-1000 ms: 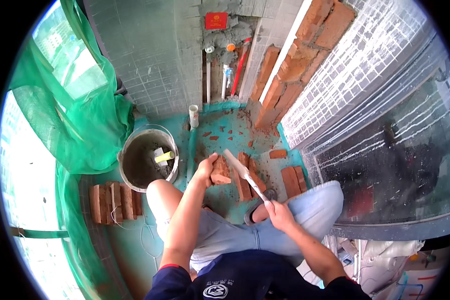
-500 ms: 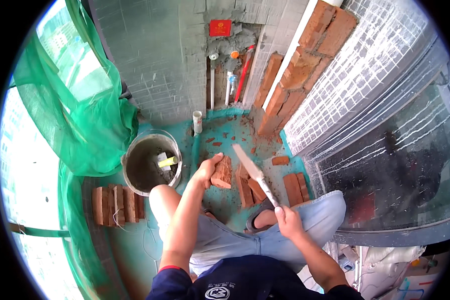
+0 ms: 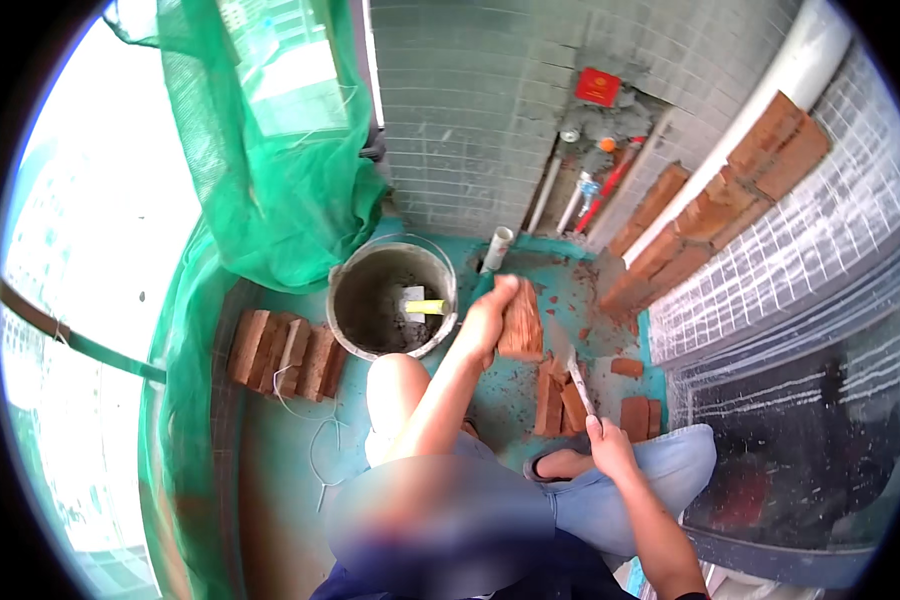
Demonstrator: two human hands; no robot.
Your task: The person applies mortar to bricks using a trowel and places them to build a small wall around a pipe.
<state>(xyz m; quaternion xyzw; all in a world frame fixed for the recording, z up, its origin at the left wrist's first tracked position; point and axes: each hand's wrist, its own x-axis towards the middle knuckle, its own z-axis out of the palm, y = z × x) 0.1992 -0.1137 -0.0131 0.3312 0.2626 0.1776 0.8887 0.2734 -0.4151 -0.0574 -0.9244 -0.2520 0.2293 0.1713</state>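
My left hand (image 3: 488,318) is closed on the side of a red brick (image 3: 520,322) with a rough, broken-looking face, held up off the floor. In my right hand (image 3: 612,448) is the handle of a bricklayer's knife (image 3: 564,348), its flat grey blade angled up toward the brick but seemingly apart from it. Below the blade, several loose bricks (image 3: 549,400) lie between my feet and the wall. To the left of the held brick stands a round bucket (image 3: 345,318) with grey mortar inside, and a yellow-handled tool (image 3: 427,307) resting in it.
Stacked bricks (image 3: 260,350) sit left of my knee. Green netting (image 3: 280,220) hangs at the left. A short white pipe (image 3: 497,247) rises beyond the bucket. Brickwork (image 3: 715,205) runs up beside a white pipe at the right, near a dark glass panel (image 3: 790,450).
My view has swung left. The brick in my left hand has risen and turned, showing more of its rough face. The knife, still in my right hand, now points more steeply away from me.
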